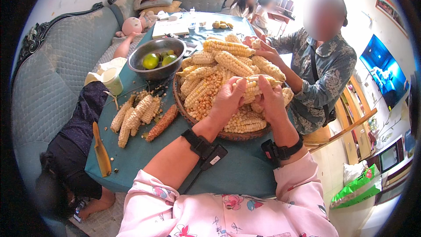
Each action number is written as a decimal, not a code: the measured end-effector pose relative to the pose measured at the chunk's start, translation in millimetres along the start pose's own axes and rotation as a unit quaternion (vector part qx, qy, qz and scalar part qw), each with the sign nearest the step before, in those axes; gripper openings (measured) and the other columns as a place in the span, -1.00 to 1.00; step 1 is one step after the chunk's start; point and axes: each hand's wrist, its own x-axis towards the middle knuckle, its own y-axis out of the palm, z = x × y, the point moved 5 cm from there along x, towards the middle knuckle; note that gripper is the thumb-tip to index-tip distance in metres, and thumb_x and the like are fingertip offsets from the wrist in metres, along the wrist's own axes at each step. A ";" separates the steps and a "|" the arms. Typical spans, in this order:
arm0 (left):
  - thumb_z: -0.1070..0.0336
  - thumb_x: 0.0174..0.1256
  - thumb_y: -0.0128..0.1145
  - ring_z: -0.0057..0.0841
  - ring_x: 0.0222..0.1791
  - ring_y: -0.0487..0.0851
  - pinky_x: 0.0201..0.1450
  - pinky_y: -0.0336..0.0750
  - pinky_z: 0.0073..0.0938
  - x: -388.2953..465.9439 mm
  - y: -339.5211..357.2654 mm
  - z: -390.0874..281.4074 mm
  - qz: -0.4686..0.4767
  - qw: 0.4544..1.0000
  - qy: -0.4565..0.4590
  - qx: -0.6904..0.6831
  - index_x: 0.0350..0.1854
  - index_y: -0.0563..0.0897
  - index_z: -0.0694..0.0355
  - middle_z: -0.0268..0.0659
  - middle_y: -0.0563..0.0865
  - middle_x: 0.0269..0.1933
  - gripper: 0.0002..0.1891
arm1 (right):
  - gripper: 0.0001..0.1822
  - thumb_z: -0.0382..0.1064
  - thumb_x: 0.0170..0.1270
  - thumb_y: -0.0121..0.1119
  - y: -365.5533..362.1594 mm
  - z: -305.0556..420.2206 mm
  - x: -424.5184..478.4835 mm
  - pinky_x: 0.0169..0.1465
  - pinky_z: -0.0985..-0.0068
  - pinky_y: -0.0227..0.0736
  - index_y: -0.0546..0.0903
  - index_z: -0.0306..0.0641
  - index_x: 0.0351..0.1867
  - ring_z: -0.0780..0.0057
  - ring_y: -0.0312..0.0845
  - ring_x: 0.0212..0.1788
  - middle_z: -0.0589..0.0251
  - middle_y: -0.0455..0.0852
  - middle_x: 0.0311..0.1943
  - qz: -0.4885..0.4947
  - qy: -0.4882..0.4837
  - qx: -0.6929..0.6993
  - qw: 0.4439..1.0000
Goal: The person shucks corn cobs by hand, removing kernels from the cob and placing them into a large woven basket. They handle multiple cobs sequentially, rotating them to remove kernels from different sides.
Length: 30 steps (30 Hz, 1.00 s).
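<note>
Between them, my left hand (230, 96) and my right hand (271, 100) grip an ear of dried corn (252, 85), thumbs pressed on its kernels. It is held over the near right part of a woven basket (230, 135) heaped with pale corn ears (233, 63). Loose orange and cream kernels (204, 100) lie among the ears. Left of the basket, several stripped pale cobs (140, 112) are piled on the cloth-covered table (148, 158), with one reddish cob (161, 122) beside them. Black bands with small devices circle both my wrists.
A metal bowl (157, 73) of green fruit, a paper cup (112, 80) and a wooden-looking knife-shaped tool (101, 153) are on the table's left side. Across the basket at right, another person (320, 69) handles corn. Someone lies on the left sofa (65, 59); two people sit far back.
</note>
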 end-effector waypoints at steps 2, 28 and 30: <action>-0.13 0.34 -0.19 -0.84 -0.61 0.32 -0.65 0.22 -0.77 0.8 2.3 -2.1 0.013 0.999 0.033 0.027 -0.23 0.50 0.19 -0.53 0.45 -0.51 -0.56 | -0.69 -0.01 0.17 0.17 -0.2 -0.7 0.7 -0.61 0.76 0.20 0.59 -0.25 -0.38 0.77 0.36 -0.62 0.45 0.54 -0.57 -0.002 -0.003 0.012 1.000; 0.01 0.36 -0.17 -0.83 -0.58 0.30 -0.60 0.19 -0.82 1.6 1.1 -5.6 -0.001 0.992 0.084 0.098 -0.24 0.45 0.09 -0.58 0.40 -0.49 -0.73 | -0.76 -0.11 0.25 0.09 5.5 0.2 -3.3 -0.58 0.77 0.18 0.58 -0.25 -0.26 0.81 0.31 -0.61 0.51 0.52 -0.55 0.025 -0.040 -0.026 0.999; 0.06 0.32 -0.06 -0.81 -0.55 0.30 -0.54 0.22 -0.77 3.5 1.3 -3.8 0.010 0.993 0.103 0.055 -0.22 0.47 0.14 -0.53 0.43 -0.47 -0.75 | -0.76 -0.11 0.25 0.09 6.0 0.3 -4.7 -0.58 0.77 0.17 0.58 -0.24 -0.25 0.82 0.31 -0.61 0.52 0.52 -0.55 0.021 -0.030 -0.020 0.999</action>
